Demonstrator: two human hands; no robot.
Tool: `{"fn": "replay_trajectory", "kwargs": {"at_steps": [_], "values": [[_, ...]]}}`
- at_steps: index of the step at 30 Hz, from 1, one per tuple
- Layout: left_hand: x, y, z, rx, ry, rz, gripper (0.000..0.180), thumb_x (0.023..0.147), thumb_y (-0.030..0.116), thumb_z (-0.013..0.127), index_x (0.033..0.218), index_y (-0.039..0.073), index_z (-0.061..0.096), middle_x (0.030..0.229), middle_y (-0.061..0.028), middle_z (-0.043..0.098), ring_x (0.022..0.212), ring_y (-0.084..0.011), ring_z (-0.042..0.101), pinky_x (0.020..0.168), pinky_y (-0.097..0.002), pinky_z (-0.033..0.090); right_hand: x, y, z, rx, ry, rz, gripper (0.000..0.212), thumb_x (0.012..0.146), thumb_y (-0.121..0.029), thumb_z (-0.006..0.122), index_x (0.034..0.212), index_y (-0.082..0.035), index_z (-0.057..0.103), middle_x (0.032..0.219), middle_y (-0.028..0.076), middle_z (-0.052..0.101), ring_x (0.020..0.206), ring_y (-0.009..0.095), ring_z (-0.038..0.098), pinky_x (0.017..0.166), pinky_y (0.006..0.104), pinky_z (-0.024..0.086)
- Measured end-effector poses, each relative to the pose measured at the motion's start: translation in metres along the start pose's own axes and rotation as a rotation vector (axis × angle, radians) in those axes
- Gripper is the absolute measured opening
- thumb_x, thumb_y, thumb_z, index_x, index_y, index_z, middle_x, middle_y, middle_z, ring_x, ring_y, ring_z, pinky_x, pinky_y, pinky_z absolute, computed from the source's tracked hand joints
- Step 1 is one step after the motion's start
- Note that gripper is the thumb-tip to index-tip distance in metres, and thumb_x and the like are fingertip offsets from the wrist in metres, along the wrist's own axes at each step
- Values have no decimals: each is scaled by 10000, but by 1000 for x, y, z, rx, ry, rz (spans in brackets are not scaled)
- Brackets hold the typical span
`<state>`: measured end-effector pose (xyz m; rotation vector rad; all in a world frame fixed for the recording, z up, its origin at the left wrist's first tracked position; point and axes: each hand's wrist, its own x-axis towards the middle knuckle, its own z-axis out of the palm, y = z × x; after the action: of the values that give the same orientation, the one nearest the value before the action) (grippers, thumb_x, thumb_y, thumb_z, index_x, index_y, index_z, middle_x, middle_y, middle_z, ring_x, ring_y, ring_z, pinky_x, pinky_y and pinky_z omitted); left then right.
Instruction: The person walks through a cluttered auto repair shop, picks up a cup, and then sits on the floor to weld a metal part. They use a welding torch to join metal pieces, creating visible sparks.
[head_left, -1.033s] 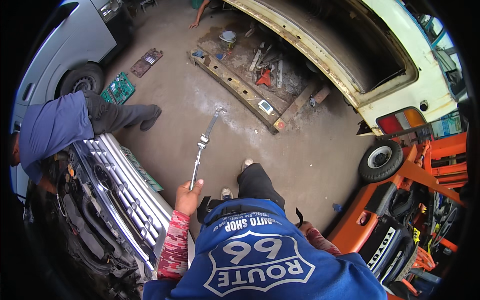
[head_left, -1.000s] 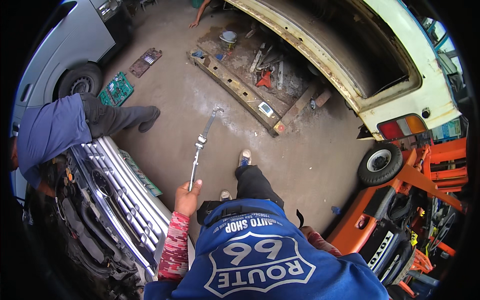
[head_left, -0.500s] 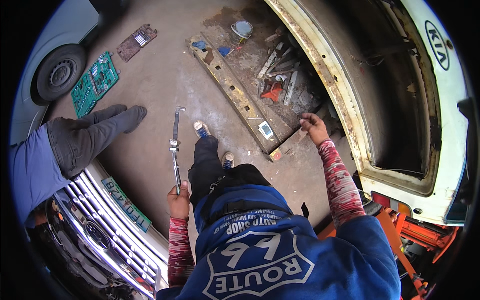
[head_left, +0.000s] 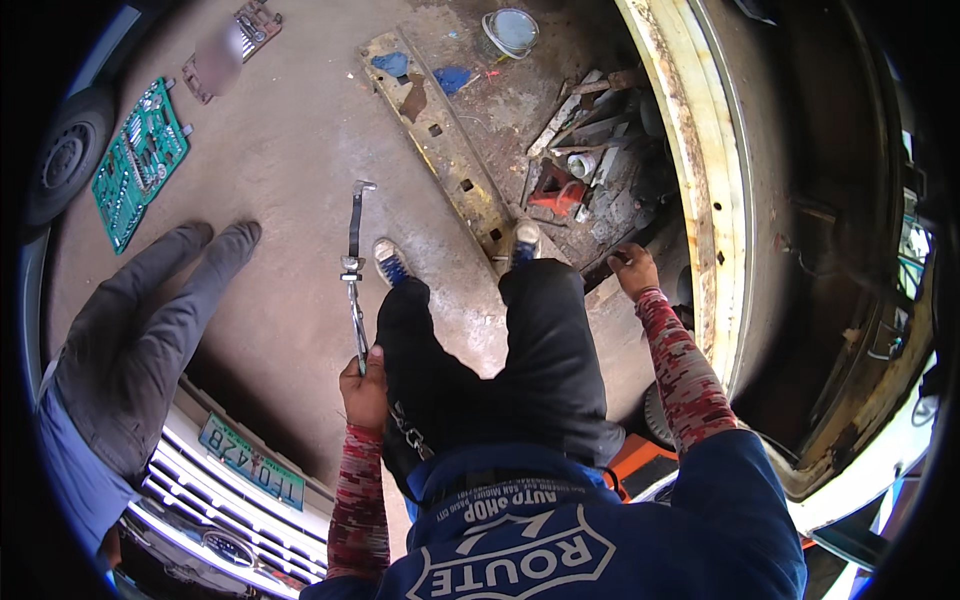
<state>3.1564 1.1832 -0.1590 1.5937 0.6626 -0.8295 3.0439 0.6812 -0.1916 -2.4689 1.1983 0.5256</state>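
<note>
My left hand (head_left: 365,388), hanging beside my left leg, is closed around the silver handle end of a long metal tool (head_left: 355,300). The tool looks like locking pliers clamped on a dark flat bar, though I cannot be sure. The bar (head_left: 355,225) points away from me over the floor and ends in a bent, hooked tip. Out to the right, my right hand (head_left: 636,272) has its fingers curled in with the thumb against them. Whether anything small is inside it is hidden. It is nearest to the scrap pile and the rusty-edged vehicle opening.
A worn yellowish metal beam (head_left: 450,160) lies ahead, my right shoe at its near end. Past it are scrap pieces (head_left: 590,140) and a lidded bucket (head_left: 510,33). Left are a green tool case (head_left: 140,160), another person's legs (head_left: 150,300) and a vehicle grille (head_left: 215,500). A rusty body frame (head_left: 700,170) curves at right.
I have stepped forward; my right shoe now reaches the beam's near end, where the white device is no longer visible. The left hand still holds the tool. The vehicle frame looms closer on the right.
</note>
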Motion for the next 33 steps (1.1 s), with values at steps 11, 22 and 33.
{"fn": "replay_trajectory", "kwargs": {"at_steps": [11, 22, 33], "values": [[182, -79, 153, 30, 56, -61, 359, 1026, 306, 646, 761, 101, 518, 621, 86, 396, 566, -21, 338, 499, -246, 258, 334, 91, 148, -319, 9, -96, 597, 750, -411, 815, 1213, -65, 666, 1144, 225, 710, 1113, 400, 662, 987, 464, 519], [293, -98, 242, 191, -40, -51, 241, 986, 169, 650, 857, -25, 586, 791, -36, 479, 683, -107, 440, 590, -292, 330, 518, 204, 283, -511, -153, 152, 583, 758, -471, 814, 1158, -60, 708, 1211, 182, 700, 1147, 357, 663, 1006, 448, 520], [314, -104, 261, 246, -114, 29, 258, 1009, 281, 624, 1019, 23, 618, 769, 17, 520, 662, -44, 420, 583, -215, 318, 577, 268, 314, -799, -85, 113, 428, 801, -413, 648, 980, -39, 753, 1020, 225, 742, 1040, 385, 714, 896, 473, 574]]}}
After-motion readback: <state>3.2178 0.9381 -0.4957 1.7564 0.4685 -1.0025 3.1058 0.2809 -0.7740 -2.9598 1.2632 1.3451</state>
